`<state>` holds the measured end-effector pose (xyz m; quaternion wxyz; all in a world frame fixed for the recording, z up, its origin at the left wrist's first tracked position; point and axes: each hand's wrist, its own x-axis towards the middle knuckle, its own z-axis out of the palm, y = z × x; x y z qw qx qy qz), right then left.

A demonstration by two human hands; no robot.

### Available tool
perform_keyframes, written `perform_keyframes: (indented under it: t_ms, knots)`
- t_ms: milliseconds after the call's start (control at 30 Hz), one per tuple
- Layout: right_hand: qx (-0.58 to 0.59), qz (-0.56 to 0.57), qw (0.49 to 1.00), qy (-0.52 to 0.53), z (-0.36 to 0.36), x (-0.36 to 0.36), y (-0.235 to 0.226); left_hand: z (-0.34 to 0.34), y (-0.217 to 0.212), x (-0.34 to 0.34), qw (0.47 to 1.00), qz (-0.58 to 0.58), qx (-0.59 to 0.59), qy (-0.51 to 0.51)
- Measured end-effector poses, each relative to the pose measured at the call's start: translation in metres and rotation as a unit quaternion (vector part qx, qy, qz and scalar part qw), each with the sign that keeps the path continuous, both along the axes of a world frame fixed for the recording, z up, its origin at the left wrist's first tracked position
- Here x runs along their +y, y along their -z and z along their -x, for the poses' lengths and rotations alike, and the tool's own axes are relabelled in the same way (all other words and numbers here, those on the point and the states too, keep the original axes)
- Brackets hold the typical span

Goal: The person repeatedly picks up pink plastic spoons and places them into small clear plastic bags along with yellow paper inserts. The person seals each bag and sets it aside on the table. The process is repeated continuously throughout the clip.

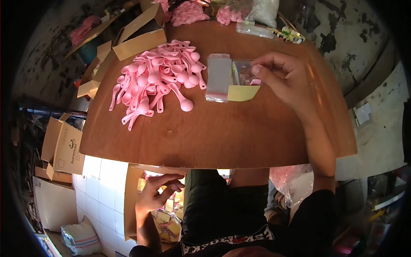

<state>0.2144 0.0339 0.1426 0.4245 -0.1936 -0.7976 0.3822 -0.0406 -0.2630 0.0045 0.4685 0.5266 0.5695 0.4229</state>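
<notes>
My right hand is at the right of the table, thumb and forefinger pinched together over a small stack with a yellow front and a printed top. Whatever sits between those fingertips is too small to name. Beside the stack lies a pile of clear plastic bags. Farther left, many pink plastic spoons are heaped. Below the table's near edge, my left hand hangs above an open carton of small yellow and pink packets. Its fingers are slightly bent and apart, holding nothing.
A brown wooden table spans the middle. Along its far side are an open cardboard box, pink items and a clear bag. Another carton stands left, near a woven sack on the floor.
</notes>
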Motion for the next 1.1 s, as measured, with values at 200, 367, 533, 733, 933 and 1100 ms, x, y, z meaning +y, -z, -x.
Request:
perform_keyframes:
  t_ms: [200, 367, 533, 733, 933, 1100]
  knots:
    - [0.021, 0.012, 0.999, -0.041, 0.022, -0.022, 0.014, -0.065, -0.064, 0.142, 0.920, -0.333, 0.169, -0.122]
    - [0.018, 0.151, 0.987, -0.054, 0.020, -0.032, 0.023, -0.080, -0.051, 0.174, 0.972, -0.204, -0.108, -0.053]
    - [-0.013, 0.239, 0.965, -0.107, 0.010, -0.021, 0.056, -0.074, -0.043, 0.179, 0.972, -0.162, -0.166, -0.049]
    - [0.007, 0.212, 0.973, -0.091, 0.020, -0.021, 0.079, -0.065, -0.027, 0.181, 0.974, -0.211, -0.072, -0.042]
    - [0.006, 0.201, 0.976, -0.080, 0.018, -0.021, 0.085, -0.044, -0.041, 0.177, 0.975, -0.182, -0.094, -0.084]
    - [0.028, 0.228, 0.969, -0.089, 0.019, -0.021, 0.090, -0.040, -0.041, 0.177, 0.972, -0.193, -0.081, -0.105]
